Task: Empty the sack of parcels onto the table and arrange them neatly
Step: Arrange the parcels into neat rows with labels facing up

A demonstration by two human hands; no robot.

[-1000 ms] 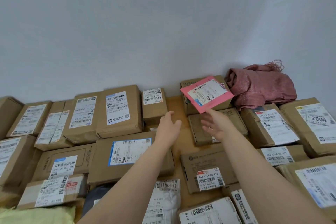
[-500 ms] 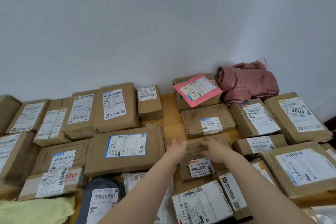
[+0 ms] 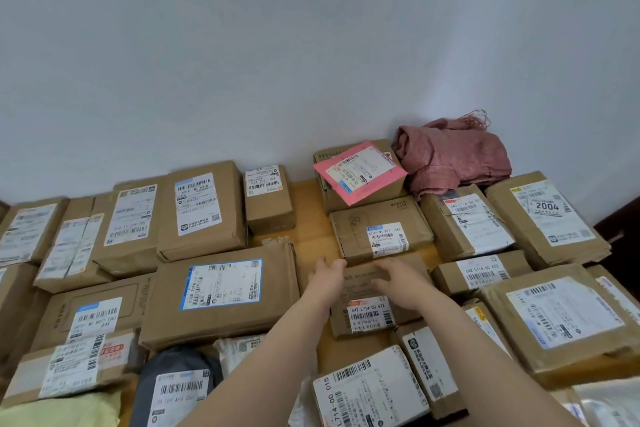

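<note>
Several brown cardboard parcels with white labels cover the wooden table (image 3: 308, 215). A flat pink parcel (image 3: 360, 172) lies on top of a brown box at the back, next to the crumpled pink sack (image 3: 453, 156) by the wall. My left hand (image 3: 327, 276) touches the left edge of a small brown parcel (image 3: 367, 302) in the middle. On that parcel's top right part rests my right hand (image 3: 401, 282), fingers spread. Both hands lie flat and grip nothing.
A large blue-labelled box (image 3: 221, 295) sits left of my hands; a "MOBILE CASE" box (image 3: 381, 229) lies just behind them. Soft grey (image 3: 173, 388) and yellow (image 3: 59, 412) bags lie at the front left. The white wall bounds the table's far side.
A second ago my right hand let the pink parcel go onto the back box. Both hands then drew back toward me and came down on the small brown parcel in the middle.
</note>
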